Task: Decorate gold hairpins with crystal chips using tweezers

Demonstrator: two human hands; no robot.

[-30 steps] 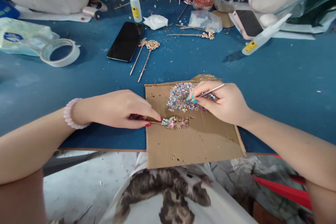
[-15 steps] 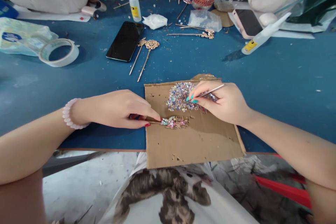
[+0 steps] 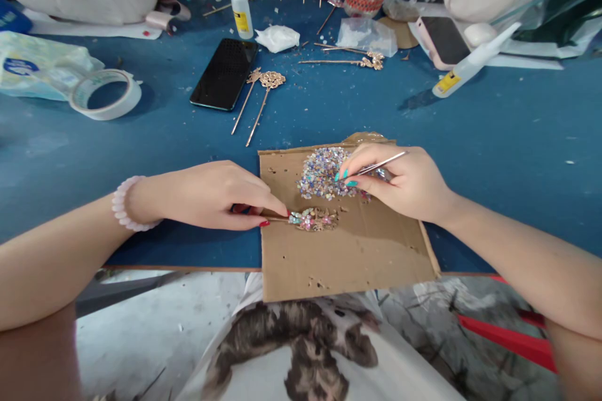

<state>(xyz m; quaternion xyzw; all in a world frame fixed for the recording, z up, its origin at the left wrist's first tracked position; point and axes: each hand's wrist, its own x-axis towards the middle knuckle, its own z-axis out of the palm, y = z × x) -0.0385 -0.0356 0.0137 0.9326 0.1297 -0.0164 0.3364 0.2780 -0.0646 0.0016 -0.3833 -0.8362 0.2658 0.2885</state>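
Screening gems (image 3: 322, 170) — right hand (image 3: 402, 183) — phone (image 3: 224, 74) beyond

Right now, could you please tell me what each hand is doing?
Left hand: closed on the stem of the jeweled hairpin.
Right hand: closed on a slim metal tool.

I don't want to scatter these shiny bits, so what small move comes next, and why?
Probably lift the slim metal tool gently from the pile of bits: the right hand holds it low there, while the left hand holds the ornament by its stem, and its far end looks barer.
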